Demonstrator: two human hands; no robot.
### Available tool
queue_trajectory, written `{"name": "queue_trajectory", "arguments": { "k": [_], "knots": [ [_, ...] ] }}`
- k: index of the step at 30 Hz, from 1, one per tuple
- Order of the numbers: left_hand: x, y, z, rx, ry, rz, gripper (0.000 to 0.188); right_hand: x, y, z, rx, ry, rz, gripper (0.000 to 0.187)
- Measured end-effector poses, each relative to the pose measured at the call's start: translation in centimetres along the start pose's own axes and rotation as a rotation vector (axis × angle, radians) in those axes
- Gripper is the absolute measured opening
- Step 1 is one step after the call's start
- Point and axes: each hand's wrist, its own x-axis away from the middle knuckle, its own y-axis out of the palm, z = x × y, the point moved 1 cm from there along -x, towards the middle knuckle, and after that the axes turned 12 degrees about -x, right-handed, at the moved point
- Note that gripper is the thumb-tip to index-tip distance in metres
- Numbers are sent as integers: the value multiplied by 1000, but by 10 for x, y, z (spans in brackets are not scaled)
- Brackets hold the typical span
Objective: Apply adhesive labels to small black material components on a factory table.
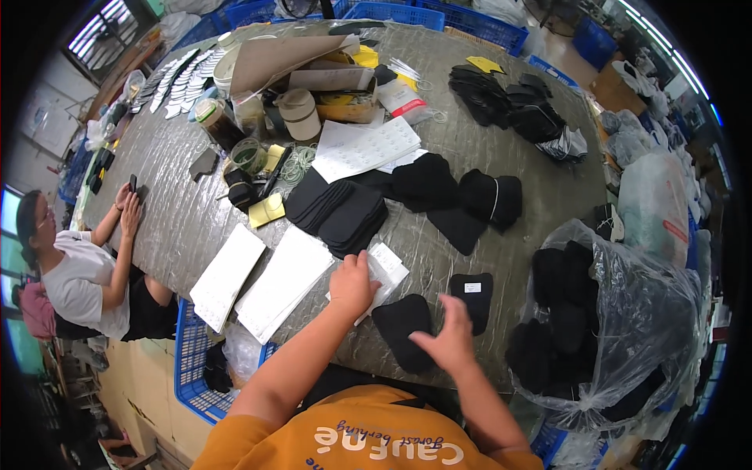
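Observation:
My left hand is at the edge of a small stack of white printed label sheets, its fingers curled together; what they pinch, if anything, is hidden. My right hand hovers with thumb and fingers apart, holding nothing. Under and left of it lies a black fabric pad, rounded in shape. Beyond the right hand's fingertips sits another black pad with a small white label on it. A stack of black pads lies just past my left hand.
White paper stacks lie to the left. Bundled black pieces and a clear plastic bag of black pads are at right. Jars, paper and a cup crowd the far side. Another person sits at left holding a phone.

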Motion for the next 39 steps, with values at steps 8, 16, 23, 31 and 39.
{"name": "queue_trajectory", "arguments": {
  "k": [8,16,23,31,39],
  "knots": [
    [-4,1,-33,73,-108,-98,34,6,18,13,-156,134,-153,89],
    [45,-34,-94,857,-38,-74,23,0,14,-24,-70,-279,68,76],
    [77,-61,-67,1085,-81,-273,23,-31,37,-73,-534,-195,-197,57],
    [92,-62,-48,1030,-173,-318,23,-7,57,-52,-850,176,-414,37],
    [102,-67,-38,526,112,-222,23,9,58,-27,-864,314,-448,12]
  ]
}}
